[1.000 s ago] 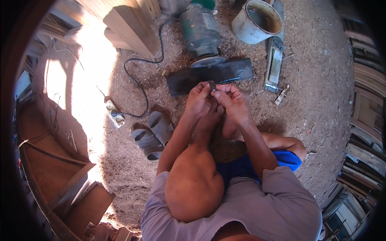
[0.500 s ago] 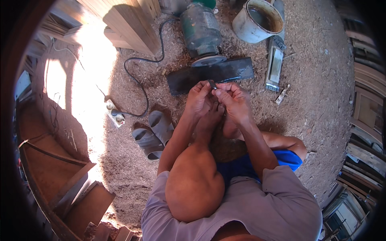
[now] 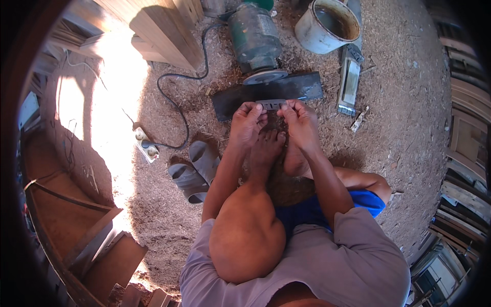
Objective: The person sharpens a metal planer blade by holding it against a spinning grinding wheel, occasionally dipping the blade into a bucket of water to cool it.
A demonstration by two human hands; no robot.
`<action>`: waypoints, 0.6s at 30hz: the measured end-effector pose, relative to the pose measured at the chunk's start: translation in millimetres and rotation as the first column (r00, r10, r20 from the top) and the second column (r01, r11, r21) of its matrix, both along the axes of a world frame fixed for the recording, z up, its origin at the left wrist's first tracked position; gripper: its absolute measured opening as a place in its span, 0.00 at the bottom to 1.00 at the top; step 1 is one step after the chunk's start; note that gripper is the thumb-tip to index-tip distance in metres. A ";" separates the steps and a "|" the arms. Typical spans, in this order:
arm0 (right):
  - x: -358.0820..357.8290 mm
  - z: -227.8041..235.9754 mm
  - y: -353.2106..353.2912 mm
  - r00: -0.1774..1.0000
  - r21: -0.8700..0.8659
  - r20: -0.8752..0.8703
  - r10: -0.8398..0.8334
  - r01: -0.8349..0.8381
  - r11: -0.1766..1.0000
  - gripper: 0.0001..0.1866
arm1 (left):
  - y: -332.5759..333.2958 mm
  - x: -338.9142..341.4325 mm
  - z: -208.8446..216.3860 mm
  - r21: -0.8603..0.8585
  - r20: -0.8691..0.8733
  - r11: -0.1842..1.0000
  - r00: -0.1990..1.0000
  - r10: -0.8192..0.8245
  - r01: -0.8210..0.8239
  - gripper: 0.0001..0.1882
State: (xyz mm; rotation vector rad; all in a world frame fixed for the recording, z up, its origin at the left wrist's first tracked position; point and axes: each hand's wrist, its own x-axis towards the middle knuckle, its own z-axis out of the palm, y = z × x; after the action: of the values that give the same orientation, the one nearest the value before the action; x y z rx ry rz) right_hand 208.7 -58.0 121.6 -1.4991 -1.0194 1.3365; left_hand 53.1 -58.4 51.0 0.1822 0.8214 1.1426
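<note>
Sawdust-covered ground (image 3: 404, 102) around a dark flat board (image 3: 240, 97), seen from above.

Open ground lies right of the board; a green motor (image 3: 254, 36) with its disc touches the board's far edge, a white bucket (image 3: 326, 23) and a metal tool (image 3: 350, 79) stand beyond and beside it, sandals (image 3: 197, 169) nearer left. Left hand (image 3: 247, 123) and right hand (image 3: 302, 123), fingers closed, pinch a small grey metal piece (image 3: 271, 104) between them at the board's near edge.
</note>
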 end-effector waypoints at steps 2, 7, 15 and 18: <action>7.9 -26.6 6.0 0.997 0.002 0.068 0.022 -0.022 1.000 0.07 | 3.9 -7.3 -8.6 0.029 -0.082 0.999 0.996 -0.017 0.020 0.04; 3.9 -43.9 20.7 0.978 -0.107 0.189 0.088 -0.069 0.992 0.07 | 9.9 -21.6 -14.4 0.035 -0.321 0.998 0.946 -0.043 0.057 0.06; -1.7 -65.4 26.4 0.996 -0.086 0.076 0.040 -0.033 0.996 0.06 | 18.3 -26.1 -13.3 -0.020 -0.448 0.997 0.891 -0.074 0.072 0.07; -3.0 -69.3 27.6 0.997 -0.019 -0.079 0.001 -0.003 1.000 0.05 | 19.1 -25.6 -16.3 -0.007 -0.433 0.996 0.898 -0.086 0.092 0.07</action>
State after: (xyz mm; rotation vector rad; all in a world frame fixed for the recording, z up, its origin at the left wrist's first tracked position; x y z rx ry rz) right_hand 205.8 -30.4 52.3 -1.4486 -0.9607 1.3995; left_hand 27.5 -39.3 34.6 0.4943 1.1864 1.0343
